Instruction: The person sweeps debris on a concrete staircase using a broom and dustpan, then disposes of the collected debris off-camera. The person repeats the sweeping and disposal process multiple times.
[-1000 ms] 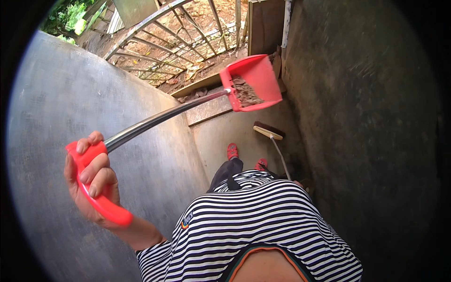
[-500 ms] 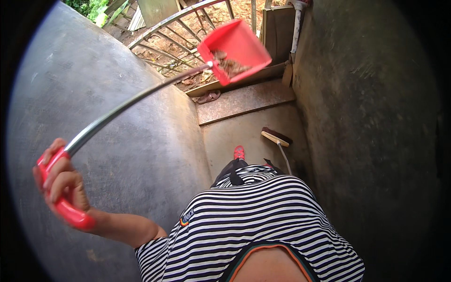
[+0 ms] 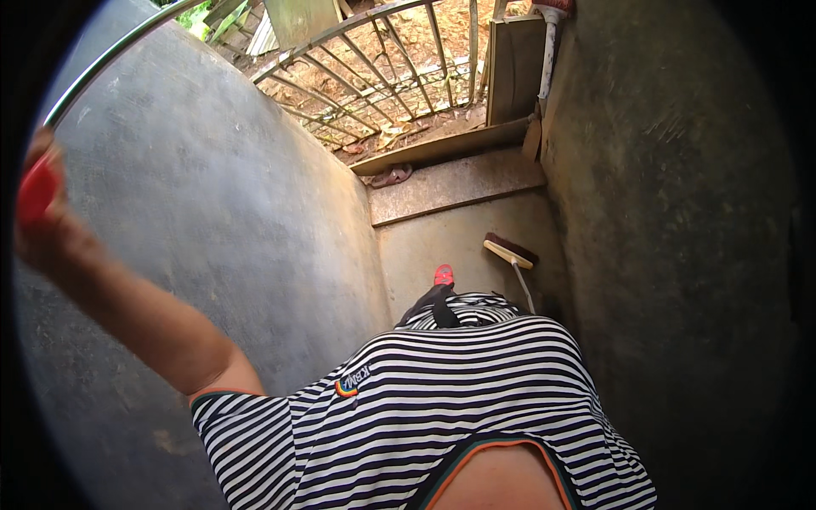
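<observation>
At the far left, up against the grey wall, my left hand (image 3: 53,228) is closed round the red grip of a long-handled dustpan (image 3: 38,189). Its curved metal shaft (image 3: 104,61) runs up and out past the top edge, so the red pan itself is out of view. A push broom (image 3: 510,251) with dark bristles and a pale wooden block rests on the floor ahead of my body. Its thin handle leads back toward me and vanishes behind my striped shirt. My right hand is not seen.
Concrete walls (image 3: 246,170) (image 3: 671,187) close in on both sides. A raised step (image 3: 459,189) with a sandal (image 3: 392,176) crosses the far end. Beyond it stands a metal gate (image 3: 374,68), with leaf-strewn dirt behind. A white pipe-like pole (image 3: 548,64) leans at the right.
My left arm has stretched up and outward to the left. The red pan with brown debris, which was in front of the gate, has swung out of the picture.
</observation>
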Available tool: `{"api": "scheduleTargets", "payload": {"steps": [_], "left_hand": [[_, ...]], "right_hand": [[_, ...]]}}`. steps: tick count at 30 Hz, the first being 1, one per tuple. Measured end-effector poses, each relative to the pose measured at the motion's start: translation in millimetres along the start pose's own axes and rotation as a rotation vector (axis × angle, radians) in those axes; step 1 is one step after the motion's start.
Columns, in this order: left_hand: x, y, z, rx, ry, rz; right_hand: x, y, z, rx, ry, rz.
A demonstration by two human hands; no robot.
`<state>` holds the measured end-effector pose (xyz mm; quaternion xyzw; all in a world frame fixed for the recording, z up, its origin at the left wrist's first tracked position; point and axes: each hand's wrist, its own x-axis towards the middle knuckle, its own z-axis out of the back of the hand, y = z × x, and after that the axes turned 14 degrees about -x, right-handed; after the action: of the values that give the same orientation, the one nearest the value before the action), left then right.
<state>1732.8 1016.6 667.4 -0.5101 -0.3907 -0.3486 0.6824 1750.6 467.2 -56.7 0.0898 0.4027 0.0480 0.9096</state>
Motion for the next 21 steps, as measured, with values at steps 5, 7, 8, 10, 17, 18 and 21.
{"api": "scheduleTargets", "payload": {"steps": [5,7,8,10,17,18,21], "left_hand": [[-48.1,128.2,-76.9,-0.232,-0.139,0.34],[-86.6,171.5,-101.5,-0.035,-0.213,0.415],[-111.6,194.8,-107.7,0.01,-0.2,0.38],[-161.5,227.8,-100.1,0.27,-0.072,0.417],[-317.3,285.7,-72.7,0.677,0.242,0.695],[-329.3,288.9,-67.0,0.697,0.245,0.704],[-352.5,298.1,-50.3,0.768,0.31,0.759]], "right_hand": [[-2.2,-15.2,4.5,0.016,-0.004,-0.059],[3.4,-1.4,2.0,0.036,0.013,-0.039],[5.3,4.4,2.7,0.04,0.021,-0.031],[10.0,15.9,5.3,0.047,0.032,-0.023],[18.1,26.9,12.8,0.059,0.055,-0.082],[18.9,28.4,12.4,0.058,0.062,-0.086],[22.7,34.4,14.0,0.062,0.073,-0.103]]}}
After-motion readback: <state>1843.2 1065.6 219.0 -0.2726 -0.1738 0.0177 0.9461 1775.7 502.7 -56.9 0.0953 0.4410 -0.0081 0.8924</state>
